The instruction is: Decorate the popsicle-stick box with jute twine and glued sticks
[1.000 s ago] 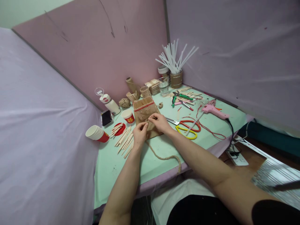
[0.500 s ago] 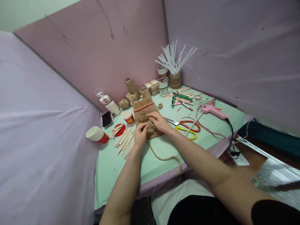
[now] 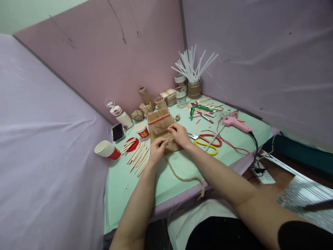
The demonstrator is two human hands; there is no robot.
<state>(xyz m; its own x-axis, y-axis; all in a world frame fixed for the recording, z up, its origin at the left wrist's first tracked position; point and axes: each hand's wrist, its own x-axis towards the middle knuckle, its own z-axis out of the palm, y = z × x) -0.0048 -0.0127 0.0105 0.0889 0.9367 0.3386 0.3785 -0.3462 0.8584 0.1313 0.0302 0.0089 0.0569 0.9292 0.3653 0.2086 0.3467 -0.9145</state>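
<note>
A braided jute rope (image 3: 187, 179) runs from my left hand across the green tabletop, its frayed end hanging at the front edge. My left hand (image 3: 157, 150) is closed, thumb and fingers pinching the rope's upper end. Just right of it, my right hand (image 3: 180, 134) pinches what looks like a thin strand drawn up from that end. Both hands are over a brown base (image 3: 173, 148). Behind them on this base stands a brown box-like craft piece (image 3: 159, 122) with red trim along its top. The fingers partly hide the rope end.
Red-and-yellow scissors (image 3: 208, 140) and a pink glue gun (image 3: 238, 124) lie to the right. Wooden sticks (image 3: 137, 158), a paper cup (image 3: 142, 130) and stacked cups (image 3: 108, 150) are at left. Green-handled pliers (image 3: 200, 107) and a pot of white glue sticks (image 3: 194, 89) are farther back.
My right hand has moved slightly right, away from the left, drawing a thin strand between them. My left hand has shifted a little right, and the rope's loose end has slid slightly right.
</note>
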